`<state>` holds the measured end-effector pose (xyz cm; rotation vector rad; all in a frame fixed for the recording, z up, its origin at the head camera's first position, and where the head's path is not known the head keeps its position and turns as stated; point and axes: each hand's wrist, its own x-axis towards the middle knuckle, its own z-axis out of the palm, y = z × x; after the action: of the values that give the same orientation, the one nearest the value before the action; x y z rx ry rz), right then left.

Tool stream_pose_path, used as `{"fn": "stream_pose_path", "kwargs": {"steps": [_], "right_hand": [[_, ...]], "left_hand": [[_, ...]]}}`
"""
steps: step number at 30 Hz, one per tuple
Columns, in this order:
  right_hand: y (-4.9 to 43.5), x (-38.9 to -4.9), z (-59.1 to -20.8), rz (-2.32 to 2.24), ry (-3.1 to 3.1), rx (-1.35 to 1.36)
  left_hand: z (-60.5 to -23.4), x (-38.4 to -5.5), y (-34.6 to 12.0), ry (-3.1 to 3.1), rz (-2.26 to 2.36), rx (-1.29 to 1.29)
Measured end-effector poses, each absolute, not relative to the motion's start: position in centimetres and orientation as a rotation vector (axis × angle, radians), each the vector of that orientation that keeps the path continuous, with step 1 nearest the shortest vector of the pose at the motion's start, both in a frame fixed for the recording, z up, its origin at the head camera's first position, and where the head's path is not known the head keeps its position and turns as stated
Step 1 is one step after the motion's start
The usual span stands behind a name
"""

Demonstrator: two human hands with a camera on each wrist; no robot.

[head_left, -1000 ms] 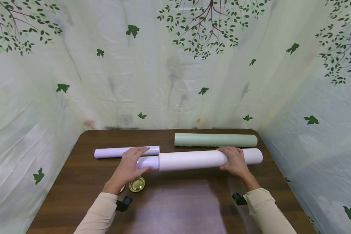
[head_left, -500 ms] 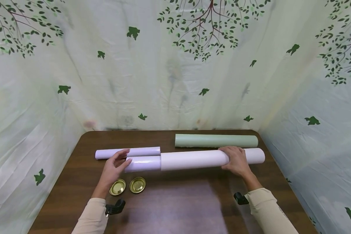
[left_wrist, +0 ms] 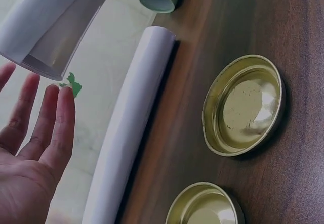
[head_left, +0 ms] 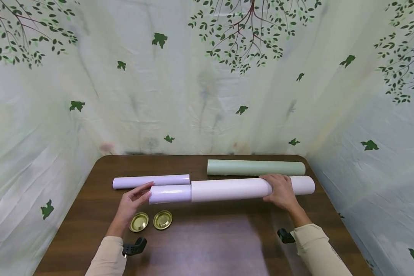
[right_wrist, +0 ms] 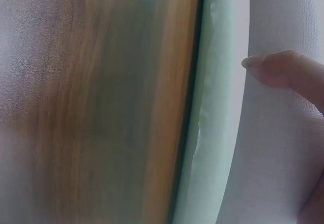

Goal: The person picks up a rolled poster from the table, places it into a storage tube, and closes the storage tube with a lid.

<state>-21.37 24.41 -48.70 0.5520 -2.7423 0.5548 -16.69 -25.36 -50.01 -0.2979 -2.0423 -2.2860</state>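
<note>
A wide white tube is held level above the table, with a glossy pale lilac roll sticking out of its left end. My right hand grips the tube near its right end; in the right wrist view the thumb lies along the tube's side. At the lilac roll's free end is my left hand, fingers extended and fingertips right at the rim. The left wrist view looks into that end, where an overlapping sheet edge shows inside.
Behind lies a thinner lilac roll on the brown table. A pale green tube rests along the back edge. Two gold round lids sit at the front left. Leaf-patterned curtains surround the table.
My left hand has slid leftward off the lilac roll's side to its end, uncovering more of the roll and the gold lids. The right hand keeps its grip on the white tube.
</note>
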Motion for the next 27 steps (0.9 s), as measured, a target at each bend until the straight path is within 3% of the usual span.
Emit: {"fn": "stream_pose_path", "kwargs": {"steps": [27], "right_hand": [[24.25, -21.46, -48.44, 0.567, -2.736, 0.546]], "left_hand": [[-50.53, -16.71, -25.14, -2.011, -2.377, -0.216]]}}
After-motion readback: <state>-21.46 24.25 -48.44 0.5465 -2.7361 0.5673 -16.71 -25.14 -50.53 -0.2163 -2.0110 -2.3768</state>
